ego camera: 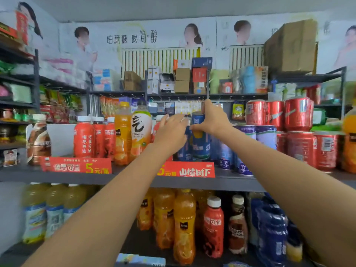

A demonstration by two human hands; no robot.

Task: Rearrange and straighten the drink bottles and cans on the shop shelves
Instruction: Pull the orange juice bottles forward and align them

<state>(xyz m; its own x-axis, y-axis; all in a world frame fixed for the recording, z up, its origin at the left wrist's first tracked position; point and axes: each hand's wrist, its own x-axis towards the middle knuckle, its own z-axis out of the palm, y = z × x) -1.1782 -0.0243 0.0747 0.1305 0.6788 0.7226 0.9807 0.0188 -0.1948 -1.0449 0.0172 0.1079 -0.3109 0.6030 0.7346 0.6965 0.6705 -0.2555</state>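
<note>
My right hand (211, 120) pinches the top of a blue can (200, 139) stacked on others, index finger raised. My left hand (170, 133) touches that stack's left side, fingers fairly straight. Left of it stand orange bottles (123, 135); right of my grip, red cans (298, 114) on the same shelf (57, 177).

Glossy red metal cans (299, 114) stacked at right, blue-and-white printed cans (201, 145) centre, translucent orange juice bottles (122, 135), white-capped red bottles (84, 138), red shelf tags (76, 165) with yellow-and-white lettering.
</note>
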